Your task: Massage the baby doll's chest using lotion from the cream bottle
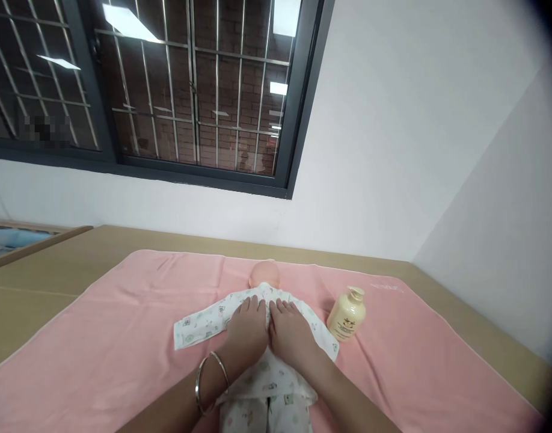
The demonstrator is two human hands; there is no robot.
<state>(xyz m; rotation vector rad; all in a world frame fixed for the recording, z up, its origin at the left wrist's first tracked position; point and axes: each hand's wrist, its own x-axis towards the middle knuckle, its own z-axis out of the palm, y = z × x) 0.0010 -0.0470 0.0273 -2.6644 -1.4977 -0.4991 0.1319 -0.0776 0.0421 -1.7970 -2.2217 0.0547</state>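
A baby doll [264, 273] lies on its back on a pink mat [136, 337], its head away from me. It wears a white long-sleeved top [199, 325] with small printed figures, and matching trousers [244, 416]. My left hand [248, 328], with a silver bangle on its wrist, rests flat on the doll's chest. Beside it, my right hand [291, 331] lies flat on the other side of the chest, fingers stretched toward the collar. Both hands touch the cloth and hold nothing. The doll's sleeves spread out to either side; its face is hard to make out.
Near the right sleeve stands a pale yellow pump bottle [347, 316]. The mat covers much of a wooden table [50, 282]. Behind are a white wall [370, 150] and a dark-framed window [285, 187] with metal bars. Something light blue [18, 236] is at the far left.
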